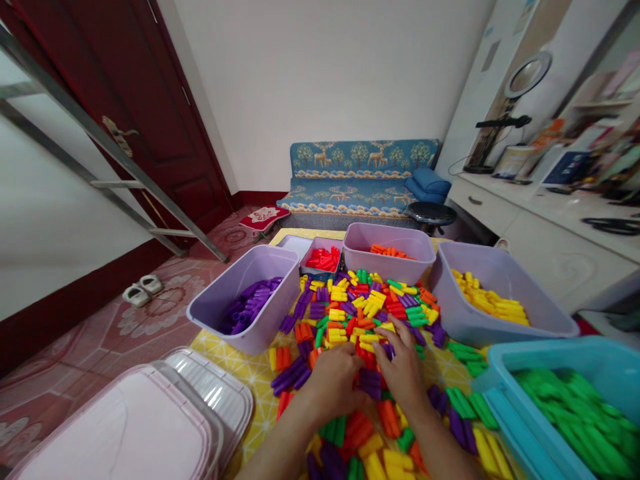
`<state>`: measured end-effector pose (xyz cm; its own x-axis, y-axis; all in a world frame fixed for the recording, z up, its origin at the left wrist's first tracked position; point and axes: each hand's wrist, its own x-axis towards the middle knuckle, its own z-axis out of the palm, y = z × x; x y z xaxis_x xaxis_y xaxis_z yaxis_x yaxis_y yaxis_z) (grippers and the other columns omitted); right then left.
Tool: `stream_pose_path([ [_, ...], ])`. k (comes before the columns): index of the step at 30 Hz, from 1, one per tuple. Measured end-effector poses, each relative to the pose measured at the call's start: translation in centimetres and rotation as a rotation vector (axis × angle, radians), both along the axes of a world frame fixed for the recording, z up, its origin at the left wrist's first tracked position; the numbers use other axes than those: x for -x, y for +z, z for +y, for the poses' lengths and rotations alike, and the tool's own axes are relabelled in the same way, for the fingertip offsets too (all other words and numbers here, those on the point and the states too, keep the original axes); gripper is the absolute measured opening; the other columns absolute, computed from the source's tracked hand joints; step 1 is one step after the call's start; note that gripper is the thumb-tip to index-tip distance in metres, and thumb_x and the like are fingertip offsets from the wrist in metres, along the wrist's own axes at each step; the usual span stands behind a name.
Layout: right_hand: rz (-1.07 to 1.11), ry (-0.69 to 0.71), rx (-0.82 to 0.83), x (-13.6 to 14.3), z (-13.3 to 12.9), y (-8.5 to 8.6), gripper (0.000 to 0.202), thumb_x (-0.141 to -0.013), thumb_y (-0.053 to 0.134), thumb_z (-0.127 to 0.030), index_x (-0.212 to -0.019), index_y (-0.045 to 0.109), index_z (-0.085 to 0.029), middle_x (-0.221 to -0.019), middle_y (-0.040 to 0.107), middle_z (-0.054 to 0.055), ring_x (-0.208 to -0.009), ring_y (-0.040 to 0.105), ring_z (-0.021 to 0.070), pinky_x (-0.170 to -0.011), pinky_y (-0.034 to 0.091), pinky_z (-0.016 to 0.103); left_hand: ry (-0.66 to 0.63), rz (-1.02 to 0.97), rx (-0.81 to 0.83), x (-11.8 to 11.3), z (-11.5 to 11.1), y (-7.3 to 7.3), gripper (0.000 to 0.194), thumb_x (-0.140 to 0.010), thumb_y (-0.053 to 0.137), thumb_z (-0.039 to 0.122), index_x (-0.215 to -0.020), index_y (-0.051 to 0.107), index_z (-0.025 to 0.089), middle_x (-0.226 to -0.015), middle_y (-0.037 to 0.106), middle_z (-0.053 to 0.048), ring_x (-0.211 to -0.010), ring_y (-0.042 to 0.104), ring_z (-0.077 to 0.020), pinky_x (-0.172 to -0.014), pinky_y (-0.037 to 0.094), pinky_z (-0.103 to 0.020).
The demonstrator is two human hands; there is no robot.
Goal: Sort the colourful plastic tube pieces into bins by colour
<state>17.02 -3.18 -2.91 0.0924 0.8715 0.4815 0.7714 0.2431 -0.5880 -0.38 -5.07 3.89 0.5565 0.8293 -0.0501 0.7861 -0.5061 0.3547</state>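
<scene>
Loose coloured pieces (373,303) lie spread across the worktop (260,373), with lilac bins (390,268) at left, rear and right and a turquoise bin (515,420) at near right. The left hand (334,379) is over the pieces; whether its curled fingers hold any cannot be told. The right hand (400,363), just beside it, has its fingers parted.

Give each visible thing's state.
Loose pieces: colours mixed
Left hand: curled inward
Right hand: fingers spread
Left tub: open, part full
Back tub: open, part full
Right lavender tub: open, part full
Turquoise tub: open, part full
Small box: open, part full
Lids: off, stacked
Door: looks shut
Ladder: standing
</scene>
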Motion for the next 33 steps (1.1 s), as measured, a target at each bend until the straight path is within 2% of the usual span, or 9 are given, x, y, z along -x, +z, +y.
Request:
stream_pose_path([
  [3, -0.010, 0.012, -0.015, -0.1, 0.1, -0.2, 0.021, -0.084, 0.052, -0.027, -0.098, 0.066, -0.018, -0.131, 0.048, 0.013, -0.120, 0.049, 0.0287, -0.099, 0.044, 0.046, 0.005, -0.054, -0.001, 0.3, 0.3, -0.2, 0.029, -0.072, 0.065, 0.048, -0.086, 0.067, 0.022, -0.085, 0.062, -0.003, -0.077, 0.059, -0.0186, -0.064, 0.042, -0.025],
  [8, -0.005, 0.034, -0.012, -0.3, 0.1, -0.3, 0.020, -0.084, 0.053, -0.026, -0.098, 0.065, -0.019, -0.133, 0.047, 0.013, -0.121, 0.048, 0.0291, -0.100, 0.043, 0.047, 0.082, -0.169, -0.059, 0.3, 0.8, -1.0, 0.016, -0.081, 0.054, 0.030, -0.077, 0.065, 0.019, -0.080, 0.062, -0.003, -0.073, 0.057, -0.0153, -0.060, 0.034, -0.024],
  [14, 0.036, 0.050, -0.017, -0.2, 0.0, -0.2, 0.020, -0.084, 0.052, -0.023, -0.099, 0.064, -0.020, -0.131, 0.049, 0.012, -0.120, 0.049, 0.0281, -0.099, 0.044, 0.047, 0.291, -0.434, -0.014, 0.1, 1.7, -1.8, 0.027, -0.088, 0.046, 0.031, -0.066, 0.054, 0.017, -0.065, 0.054, 0.000, -0.063, 0.049, -0.0120, -0.056, 0.026, -0.023],
  [18, 0.055, 0.153, -0.060, -0.2, -0.1, 0.3, 0.026, -0.084, 0.052, -0.019, -0.106, 0.064, -0.023, -0.133, 0.049, 0.010, -0.123, 0.046, 0.0256, -0.102, 0.041, 0.046, 0.370, -0.551, 0.037, 0.1, 2.0, -2.5, 0.032, -0.089, 0.043, 0.034, -0.063, 0.048, 0.017, -0.060, 0.048, 0.002, -0.058, 0.044, -0.0110, -0.054, 0.023, -0.023],
  [23, 0.009, 0.276, -0.099, -0.1, -0.4, 0.9, 0.034, -0.084, 0.058, -0.026, -0.118, 0.059, -0.028, -0.132, 0.052, 0.007, -0.122, 0.047, 0.0258, -0.102, 0.039, 0.048, 0.389, -0.489, 0.031, -0.1, 2.0, -2.7, 0.030, -0.090, 0.043, 0.031, -0.064, 0.048, 0.017, -0.061, 0.050, 0.002, -0.058, 0.045, -0.0110, -0.054, 0.023, -0.023],
  [30, 0.062, 0.278, -0.087, -0.1, -0.2, 0.6, 0.020, -0.085, 0.059, -0.030, -0.104, 0.063, -0.026, -0.118, 0.064, 0.007, -0.113, 0.055, 0.0257, -0.102, 0.036, 0.052, 0.333, -0.338, -0.034, -0.1, 1.6, -2.5, 0.021, -0.086, 0.050, 0.027, -0.069, 0.058, 0.017, -0.070, 0.062, -0.001, -0.064, 0.053, -0.0130, -0.056, 0.025, -0.023],
  [33, 0.083, 0.306, -0.080, -0.1, -0.3, 0.9, 0.017, -0.086, 0.058, -0.029, -0.102, 0.064, -0.027, -0.116, 0.065, 0.005, -0.112, 0.057, 0.0247, -0.103, 0.036, 0.051, 0.296, -0.370, -0.035, 0.0, 1.5, -2.4, 0.011, -0.083, 0.053, 0.022, -0.082, 0.064, 0.020, -0.082, 0.068, -0.002, -0.073, 0.059, -0.0151, -0.061, 0.031, -0.023],
])
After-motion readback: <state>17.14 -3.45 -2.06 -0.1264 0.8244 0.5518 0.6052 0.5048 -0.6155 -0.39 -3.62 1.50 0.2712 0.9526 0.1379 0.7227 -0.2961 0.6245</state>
